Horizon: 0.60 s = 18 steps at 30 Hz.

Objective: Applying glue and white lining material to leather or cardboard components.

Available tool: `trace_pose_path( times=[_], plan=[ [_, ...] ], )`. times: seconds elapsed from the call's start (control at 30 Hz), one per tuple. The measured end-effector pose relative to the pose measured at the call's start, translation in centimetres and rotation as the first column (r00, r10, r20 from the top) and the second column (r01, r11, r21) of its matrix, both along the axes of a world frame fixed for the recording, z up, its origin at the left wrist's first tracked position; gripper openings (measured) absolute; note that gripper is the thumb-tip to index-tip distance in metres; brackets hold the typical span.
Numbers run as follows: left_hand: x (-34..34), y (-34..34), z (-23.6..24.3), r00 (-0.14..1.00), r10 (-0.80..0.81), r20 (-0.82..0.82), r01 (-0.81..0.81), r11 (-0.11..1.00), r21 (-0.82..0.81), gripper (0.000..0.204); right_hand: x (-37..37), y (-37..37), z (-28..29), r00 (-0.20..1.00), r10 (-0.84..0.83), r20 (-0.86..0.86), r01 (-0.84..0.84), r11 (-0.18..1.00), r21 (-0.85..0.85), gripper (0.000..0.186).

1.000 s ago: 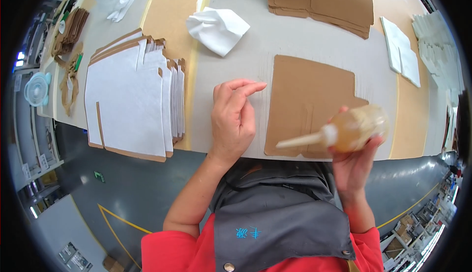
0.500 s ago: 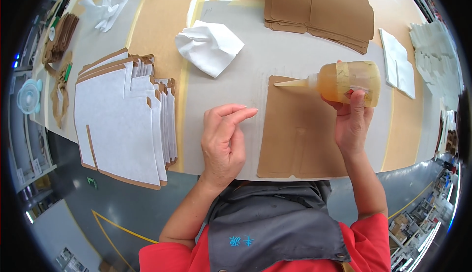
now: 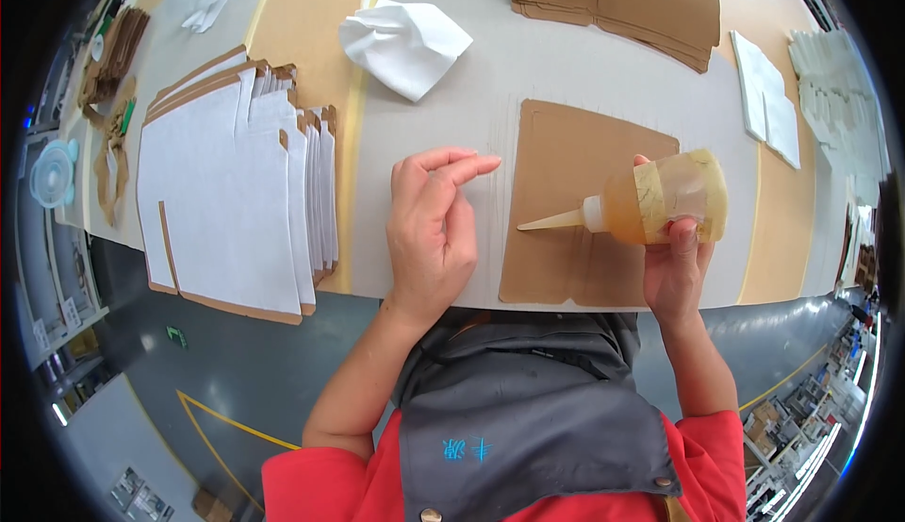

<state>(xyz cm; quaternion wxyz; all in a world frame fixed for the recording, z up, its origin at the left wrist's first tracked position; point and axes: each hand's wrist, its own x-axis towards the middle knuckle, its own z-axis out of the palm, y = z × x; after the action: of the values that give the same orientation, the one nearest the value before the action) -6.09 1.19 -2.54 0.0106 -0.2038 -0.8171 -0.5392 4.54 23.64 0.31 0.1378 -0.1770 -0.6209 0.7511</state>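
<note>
squeeze bottle (image 3: 667, 199) is pointing across brown card (image 3: 570, 159), seemingly for aim, wrapped right grip (image 3: 675, 275) holding it, half-curled left grip (image 3: 432, 230) nothing.

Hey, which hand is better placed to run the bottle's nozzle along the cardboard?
Right, probably: the right hand grips the bottle, its nozzle over the cardboard. The left hand appears empty, beside the cardboard.

Bright light puts glare on the floor (image 3: 255, 362); outer edges bend.
</note>
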Motion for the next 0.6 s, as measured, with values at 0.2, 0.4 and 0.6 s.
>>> trace_pose_path(
  times=[0.2, 0.4, 0.6],
  plan=[
    [0.0, 0.0, -0.2, 0.999, 0.009, -0.032, -0.008, 1.0, 0.007, 0.04, 2.6, -0.8, -0.2, 0.999, 0.053, -0.007, -0.053, 0.997, 0.053, 0.079],
    [-0.2, 0.1, -0.2, 0.999, 0.024, -0.042, -0.024, 1.0, 0.001, 0.04, 4.1, -1.6, -0.4, 0.996, 0.087, -0.025, -0.085, 0.992, 0.09, 0.088],
    [0.0, 0.9, 0.0, 0.999, 0.008, -0.05, -0.01, 0.999, -0.045, 0.039, 5.3, 1.8, 1.8, 0.999, -0.042, -0.001, 0.042, 0.999, -0.026, 0.077]
  ],
)
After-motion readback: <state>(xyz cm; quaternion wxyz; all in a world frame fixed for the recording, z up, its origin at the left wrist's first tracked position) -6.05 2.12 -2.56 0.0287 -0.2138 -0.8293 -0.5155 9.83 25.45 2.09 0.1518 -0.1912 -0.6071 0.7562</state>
